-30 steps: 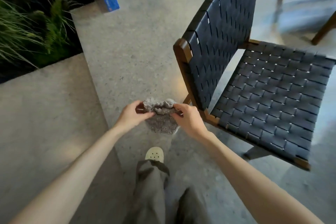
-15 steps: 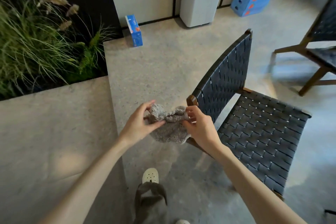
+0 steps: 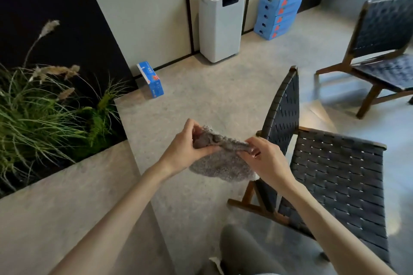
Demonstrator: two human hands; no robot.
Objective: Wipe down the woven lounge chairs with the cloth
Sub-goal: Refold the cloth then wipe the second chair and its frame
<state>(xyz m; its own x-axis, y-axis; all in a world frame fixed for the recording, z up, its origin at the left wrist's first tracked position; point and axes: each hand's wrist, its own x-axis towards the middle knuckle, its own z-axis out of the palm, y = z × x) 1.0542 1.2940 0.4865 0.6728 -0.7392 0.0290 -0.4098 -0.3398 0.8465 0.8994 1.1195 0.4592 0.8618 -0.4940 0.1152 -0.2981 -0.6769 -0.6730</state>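
A fluffy grey cloth [image 3: 221, 163] hangs between my two hands in mid-air, above the floor. My left hand [image 3: 185, 147] pinches its left top edge and my right hand [image 3: 268, 158] pinches its right top edge. Just right of my hands stands a woven lounge chair [image 3: 330, 174] with dark blue straps and a brown wooden frame; its backrest rises beside my right hand. A second woven lounge chair [image 3: 384, 51] of the same kind stands at the far right.
A raised concrete ledge [image 3: 55, 196] with a bed of tall grass [image 3: 40, 114] lies at the left. A white appliance [image 3: 220, 22], stacked blue boxes [image 3: 279, 11] and one blue box [image 3: 150, 79] stand along the back wall. My leg [image 3: 241, 250] shows at the bottom.
The view has tilted upward, bringing the back wall and the second chair into sight. Both hands have kept hold of the cloth and spread its top edge wider apart.
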